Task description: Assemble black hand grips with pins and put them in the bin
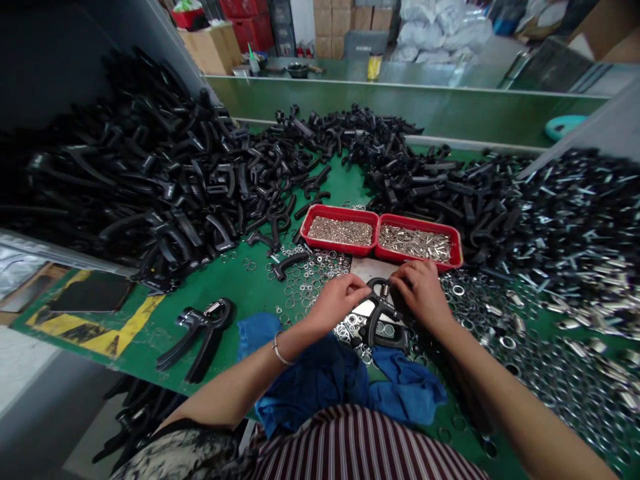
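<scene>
In front of me lies a black hand grip strengthener (pixel 383 310) with a metal spring near its top, over a pale plate and loose metal rings. My left hand (pixel 336 300) is closed, thumb and fingers pinched at its upper left side. My right hand (pixel 423 293) has its fingers curled against the upper right side; any small part inside them is hidden. A second black hand grip strengthener (pixel 203 333), also with a spring, rests by itself on the green table at the left. A blue cloth (pixel 320 380) is bunched below my wrists.
Two red trays (pixel 376 233) of small metal pins sit just beyond my hands. Black handles (pixel 200 180) are heaped at left and back. Metal rings (pixel 565 373) and dark parts with metal ends (pixel 590 213) cover the right. A green ledge (pixel 400 103) runs behind.
</scene>
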